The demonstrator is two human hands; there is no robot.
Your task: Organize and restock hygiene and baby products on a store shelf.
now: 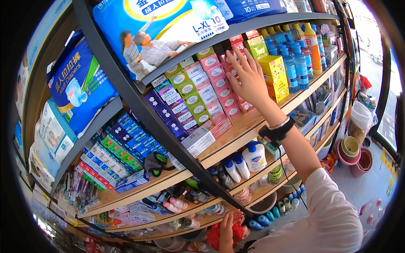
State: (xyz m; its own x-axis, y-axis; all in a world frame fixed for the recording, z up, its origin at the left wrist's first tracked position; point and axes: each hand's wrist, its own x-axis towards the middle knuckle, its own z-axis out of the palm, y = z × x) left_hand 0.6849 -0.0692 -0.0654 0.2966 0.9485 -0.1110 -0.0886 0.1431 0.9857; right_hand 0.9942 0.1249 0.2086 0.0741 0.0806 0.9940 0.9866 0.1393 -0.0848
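My right hand [248, 77], fingers spread, lies palm inward against stacked red-pink boxes [232, 68] on the upper wooden shelf, holding nothing. It partly hides them. Left of it stand columns of pink boxes [220, 83], green boxes [191, 98] and purple boxes [166, 114]. A yellow carton printed with a cartoon [275, 76] stands close to its right. Low in the view, my left hand [229, 224] has loosely bent fingers with nothing visible in them. A red thing [215, 235] shows behind that hand; I cannot tell whether they touch.
Blue bottles [299, 68] and an orange bottle [313, 47] stand farther right. Adult diaper packs [79, 85] fill upper shelves. A dark upright post [155, 123] divides the shelving. White pump bottles [254, 156] stand below. Plastic pots [349, 148] sit on the floor. A cable [284, 175] hangs from my wrist device.
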